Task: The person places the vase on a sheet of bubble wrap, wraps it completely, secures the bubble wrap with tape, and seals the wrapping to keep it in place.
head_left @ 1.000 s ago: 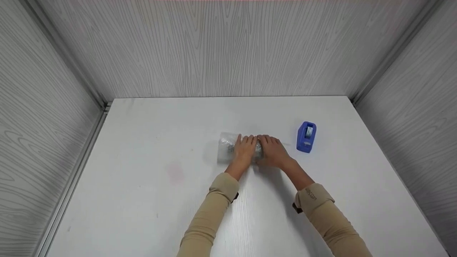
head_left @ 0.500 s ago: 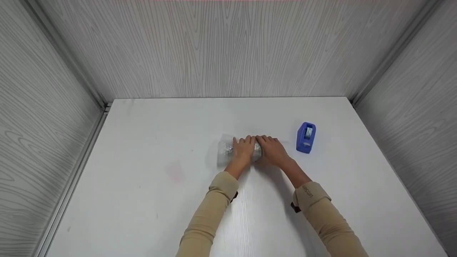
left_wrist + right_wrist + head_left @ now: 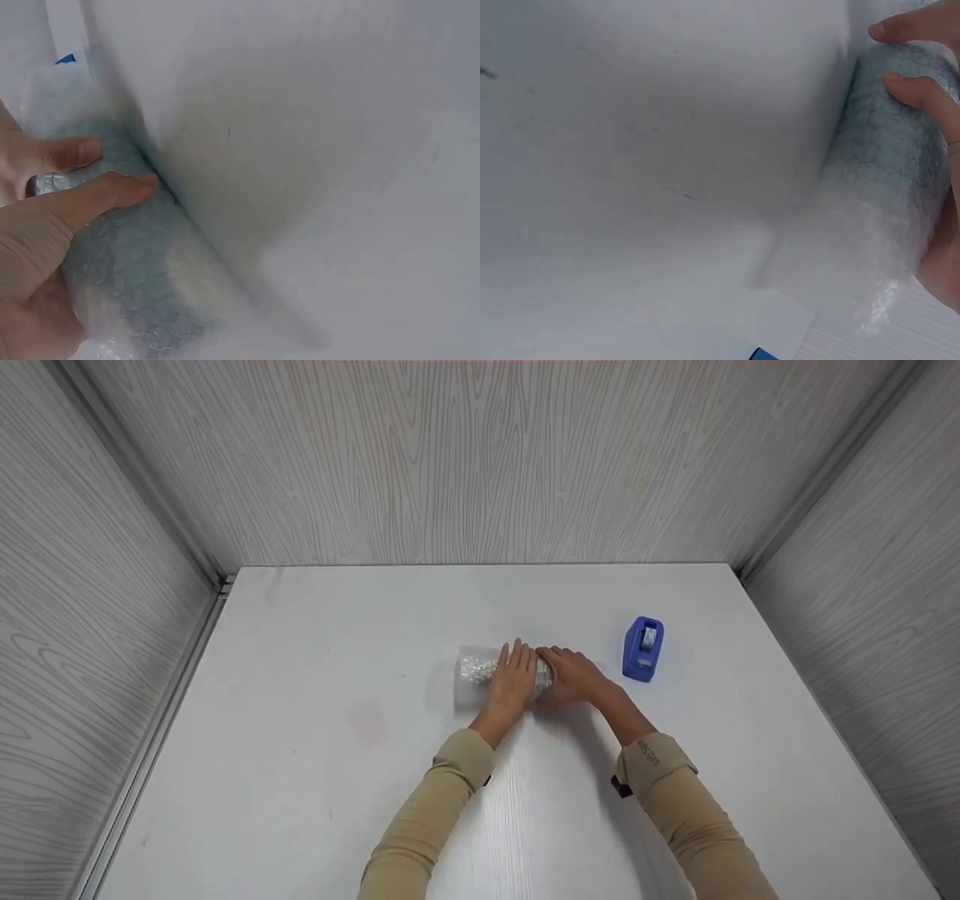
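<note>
The left hand (image 3: 513, 681) and right hand (image 3: 574, 676) held the bubble-wrap roll (image 3: 475, 671), each grip part-closed, near-left of the tape dispenser (image 3: 643, 651).

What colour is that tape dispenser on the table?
The tape dispenser is blue, its tape roll pale; the head view shows it best.

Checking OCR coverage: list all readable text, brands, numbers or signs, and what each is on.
Readable: none.
Right cuff: small dark lettering, too small and blurred to quote.
Tape dispenser: no text legible.
Bubble wrap: no text visible.
</note>
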A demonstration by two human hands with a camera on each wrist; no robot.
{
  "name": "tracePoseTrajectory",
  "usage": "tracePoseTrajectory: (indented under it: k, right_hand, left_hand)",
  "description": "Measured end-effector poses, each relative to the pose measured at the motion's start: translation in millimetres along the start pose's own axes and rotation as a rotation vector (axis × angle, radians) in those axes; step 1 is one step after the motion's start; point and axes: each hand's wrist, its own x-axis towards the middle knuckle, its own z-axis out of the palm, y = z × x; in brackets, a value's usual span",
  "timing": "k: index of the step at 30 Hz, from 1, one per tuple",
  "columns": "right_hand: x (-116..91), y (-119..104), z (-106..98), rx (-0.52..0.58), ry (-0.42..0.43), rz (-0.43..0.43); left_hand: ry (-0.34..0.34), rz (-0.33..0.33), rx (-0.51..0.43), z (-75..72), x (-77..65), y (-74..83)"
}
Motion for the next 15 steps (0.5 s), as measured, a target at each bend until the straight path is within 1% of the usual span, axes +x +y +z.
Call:
tracePoseTrajectory:
  k: [4,9,11,12,15]
  right_hand:
    - [3,2,-5,0.033,-0.054,0.002]
    - [7,5,-9,0.114,-0.108,0.000]
    - [8,5,-10,0.154,-0.146,0.008]
    - [9,6,-11,0.172,-0.167,0.011]
    - [11,5,-14,0.199,-0.239,0.051]
  left_hand:
    - [0.085,0.041,0.018,3.6,-2.8,-1.4]
    - [0.190,0.056,0.029,7.2,-4.8,-3.2]
    - [0.228,0.063,0.022,8.0,-5.2,-4.1]
    - [0.239,0.068,0.014,7.9,-5.4,-4.7]
    - [0.240,0.082,-0.027,5.6,-4.0,-7.5]
